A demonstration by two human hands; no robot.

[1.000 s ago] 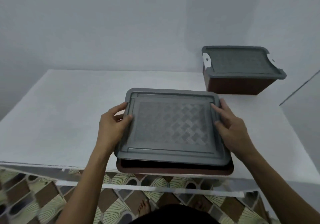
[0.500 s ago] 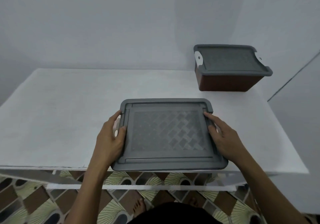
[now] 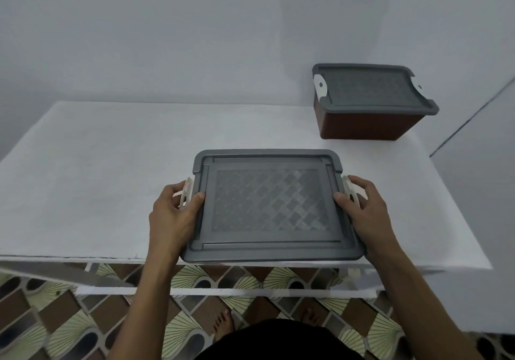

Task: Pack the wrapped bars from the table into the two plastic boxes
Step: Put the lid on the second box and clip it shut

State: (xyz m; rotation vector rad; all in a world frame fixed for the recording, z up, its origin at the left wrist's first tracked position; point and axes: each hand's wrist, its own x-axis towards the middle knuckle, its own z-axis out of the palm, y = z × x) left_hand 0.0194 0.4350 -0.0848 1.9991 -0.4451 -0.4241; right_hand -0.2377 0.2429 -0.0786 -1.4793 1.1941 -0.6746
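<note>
Both hands, left hand (image 3: 174, 214) and right hand (image 3: 367, 214), curl their fingers around the white side latches (image 3: 187, 195) of the near lidded box (image 3: 270, 206), no wrapped bars visible on the surface (image 3: 97, 178); I'd press both latches evenly.

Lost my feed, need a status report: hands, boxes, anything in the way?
Left hand and right hand on near box side clips, lid on. Far box closed. No bars visible; nothing blocking.
</note>
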